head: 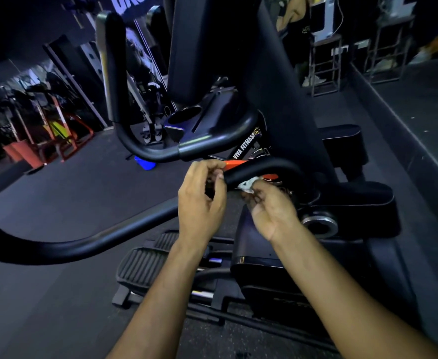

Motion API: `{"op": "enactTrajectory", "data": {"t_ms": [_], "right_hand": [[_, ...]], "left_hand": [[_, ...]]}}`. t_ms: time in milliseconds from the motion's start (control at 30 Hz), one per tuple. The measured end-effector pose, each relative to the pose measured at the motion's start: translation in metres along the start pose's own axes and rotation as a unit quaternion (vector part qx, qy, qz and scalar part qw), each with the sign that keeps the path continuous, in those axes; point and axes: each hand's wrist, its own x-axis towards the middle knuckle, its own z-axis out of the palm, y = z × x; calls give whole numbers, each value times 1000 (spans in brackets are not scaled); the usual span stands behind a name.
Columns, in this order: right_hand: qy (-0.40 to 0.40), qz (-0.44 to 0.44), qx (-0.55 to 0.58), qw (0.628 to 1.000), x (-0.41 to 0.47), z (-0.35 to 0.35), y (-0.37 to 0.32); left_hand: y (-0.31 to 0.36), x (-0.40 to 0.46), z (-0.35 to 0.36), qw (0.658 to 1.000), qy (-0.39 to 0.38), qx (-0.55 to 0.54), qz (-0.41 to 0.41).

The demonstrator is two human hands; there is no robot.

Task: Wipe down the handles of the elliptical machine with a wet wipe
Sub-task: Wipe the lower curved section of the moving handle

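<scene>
In the head view we kept the wet wipe (247, 184) bunched small in our right hand (272, 211), its grip pinching the wad against the underside of the short black handle (259, 168) just by its free end, so the damp part met the foam. Our left hand (201, 200) curled at that handle's tip, apparently to steady it; whether its grip pinched anything we could not tell. The long curved handlebar (186, 146) ran just above, and the lower bar (83, 244) swept well left, so we judged open room lay mainly along the handle toward the machine's body (285, 104).
</scene>
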Motion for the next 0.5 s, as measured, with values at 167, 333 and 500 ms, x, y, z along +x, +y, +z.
{"op": "enactTrajectory", "data": {"t_ms": [167,333,500], "right_hand": [[38,-23,66,997,7,-9,-21],[76,-29,130,988,8,-19,-23],[118,-31,151,981,6,-42,-23]], "left_hand": [[3,2,7,999,-32,2,14],[7,2,14,997,-76,24,16],[2,1,12,994,-96,41,24]]}}
